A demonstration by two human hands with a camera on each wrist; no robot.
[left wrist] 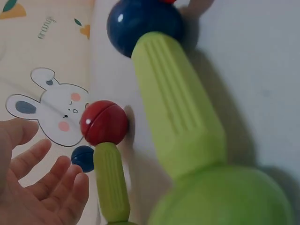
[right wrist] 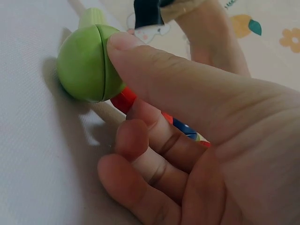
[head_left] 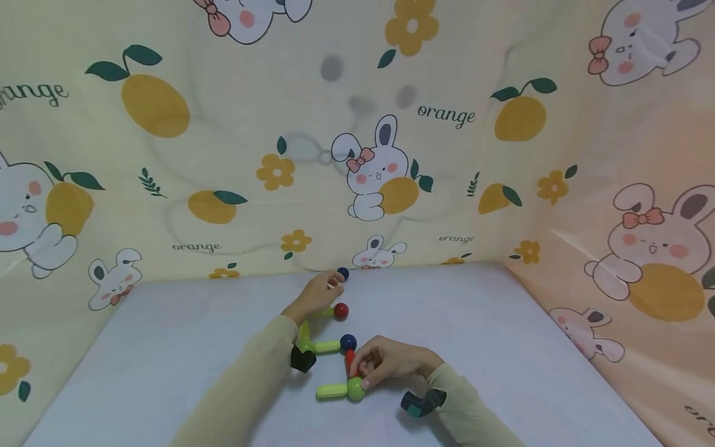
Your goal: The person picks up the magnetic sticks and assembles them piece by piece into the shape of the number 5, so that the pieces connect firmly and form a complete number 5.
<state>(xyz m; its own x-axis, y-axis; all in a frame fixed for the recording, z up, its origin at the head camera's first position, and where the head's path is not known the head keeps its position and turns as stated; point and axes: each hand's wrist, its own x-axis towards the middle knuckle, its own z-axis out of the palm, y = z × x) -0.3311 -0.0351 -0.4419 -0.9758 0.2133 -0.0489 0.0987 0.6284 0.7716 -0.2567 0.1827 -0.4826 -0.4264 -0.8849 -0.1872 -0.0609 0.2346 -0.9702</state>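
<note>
A zigzag of toy building sticks and balls lies on the white surface. At its near end is a green ball (head_left: 355,389) with a light green stick (head_left: 331,391) pointing left. My right hand (head_left: 393,359) has its thumb against that ball and curled fingers at the red stick (head_left: 349,362), which runs to a blue ball (head_left: 348,343). Another green stick (left wrist: 178,103) joins the blue ball to a second green ball (left wrist: 225,199). Farther back is a red ball (head_left: 341,311) on a green stick. My left hand (head_left: 318,294), fingers loosely bent, is near the far dark blue ball (left wrist: 83,158).
A patterned cloth (head_left: 313,112) with rabbits and oranges rises behind the white tabletop (head_left: 458,323) and along its right side. Dark bands (head_left: 423,402) sit at both wrists. My left forearm partly covers the left part of the chain.
</note>
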